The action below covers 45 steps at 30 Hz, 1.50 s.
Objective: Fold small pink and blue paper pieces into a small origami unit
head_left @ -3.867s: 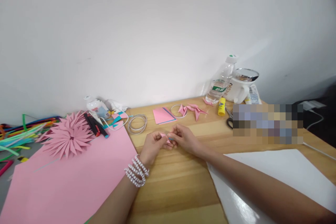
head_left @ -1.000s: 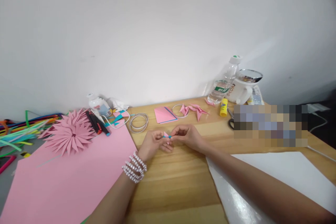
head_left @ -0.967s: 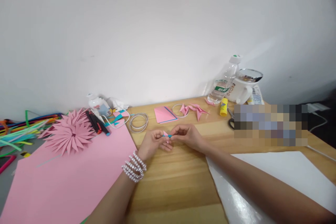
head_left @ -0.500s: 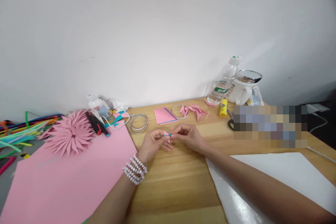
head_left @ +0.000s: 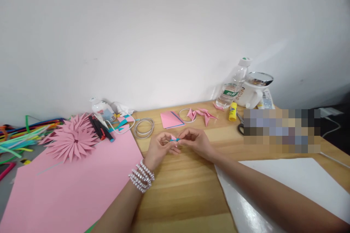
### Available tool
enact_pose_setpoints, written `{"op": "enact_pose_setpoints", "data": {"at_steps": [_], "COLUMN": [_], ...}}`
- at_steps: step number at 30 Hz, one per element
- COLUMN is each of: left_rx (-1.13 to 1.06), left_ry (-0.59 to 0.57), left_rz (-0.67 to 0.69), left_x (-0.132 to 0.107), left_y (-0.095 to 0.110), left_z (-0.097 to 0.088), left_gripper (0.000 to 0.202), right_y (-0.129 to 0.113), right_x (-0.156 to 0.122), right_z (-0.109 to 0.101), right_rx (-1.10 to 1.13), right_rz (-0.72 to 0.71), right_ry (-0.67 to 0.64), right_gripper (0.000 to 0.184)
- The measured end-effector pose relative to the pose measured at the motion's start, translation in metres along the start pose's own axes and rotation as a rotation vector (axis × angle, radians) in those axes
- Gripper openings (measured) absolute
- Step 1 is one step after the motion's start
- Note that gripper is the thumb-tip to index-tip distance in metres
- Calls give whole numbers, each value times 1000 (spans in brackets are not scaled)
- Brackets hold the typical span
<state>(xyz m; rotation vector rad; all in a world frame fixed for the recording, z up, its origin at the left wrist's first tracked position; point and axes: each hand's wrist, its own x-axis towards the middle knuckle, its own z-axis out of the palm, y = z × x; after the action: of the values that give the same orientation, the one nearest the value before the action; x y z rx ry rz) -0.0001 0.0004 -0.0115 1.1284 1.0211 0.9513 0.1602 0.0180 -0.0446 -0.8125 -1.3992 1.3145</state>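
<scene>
A small folded piece of pink and blue paper (head_left: pixel 174 139) is pinched between my two hands over the wooden table. My left hand (head_left: pixel 162 145), with pearl bracelets at the wrist, grips its left side between thumb and fingers. The right-hand end is in the fingertips of my right hand (head_left: pixel 196 142). My fingers cover part of the paper, so its full shape is hidden. Just behind my hands lies a stack of pink and blue paper (head_left: pixel 171 119). Folded pink paper pieces (head_left: pixel 205 116) rest to the right of that stack, beside a thin ring of cable.
At left, pink paper flowers (head_left: pixel 75 140) and black markers (head_left: pixel 97 128) sit on a large pink sheet (head_left: pixel 68 193). A coiled cable (head_left: pixel 144 128) lies near the wall. Toward the right are a water bottle (head_left: pixel 232 85), a mug (head_left: pixel 247 94), a glue stick (head_left: pixel 232 111), scissors (head_left: pixel 241 128) and a white sheet (head_left: pixel 298 174).
My fingers have shifted slightly around the folded paper, and a little more of its blue part shows. Both hands stay in nearly the same place.
</scene>
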Motion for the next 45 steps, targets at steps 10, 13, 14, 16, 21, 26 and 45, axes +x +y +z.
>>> {"op": "enact_pose_setpoints", "data": {"at_steps": [10, 13, 14, 16, 21, 26, 45], "left_rx": [14, 18, 17, 15, 17, 44, 145], "left_ry": [63, 70, 67, 59, 71, 89, 37], "left_rz": [-25, -18, -16, -14, 6, 24, 87], "left_x": [1, 1, 1, 1, 0, -1, 2], "left_y": [-2, -4, -4, -6, -8, -9, -5], "left_z": [2, 3, 3, 3, 4, 6, 2], "left_gripper": [28, 28, 28, 28, 27, 27, 26], "right_y": [-4, -2, -2, -1, -2, -3, -1], "right_x": [-3, -3, -2, -2, -2, -2, 2], "right_z": [1, 2, 2, 2, 1, 1, -1], "right_rx": [-82, -62, -56, -57, -91, -101, 46], "right_rz": [-46, 6, 19, 38, 37, 47, 127], "right_ry": [4, 15, 13, 3, -11, -34, -76], "right_gripper": [13, 14, 14, 15, 18, 21, 33]}}
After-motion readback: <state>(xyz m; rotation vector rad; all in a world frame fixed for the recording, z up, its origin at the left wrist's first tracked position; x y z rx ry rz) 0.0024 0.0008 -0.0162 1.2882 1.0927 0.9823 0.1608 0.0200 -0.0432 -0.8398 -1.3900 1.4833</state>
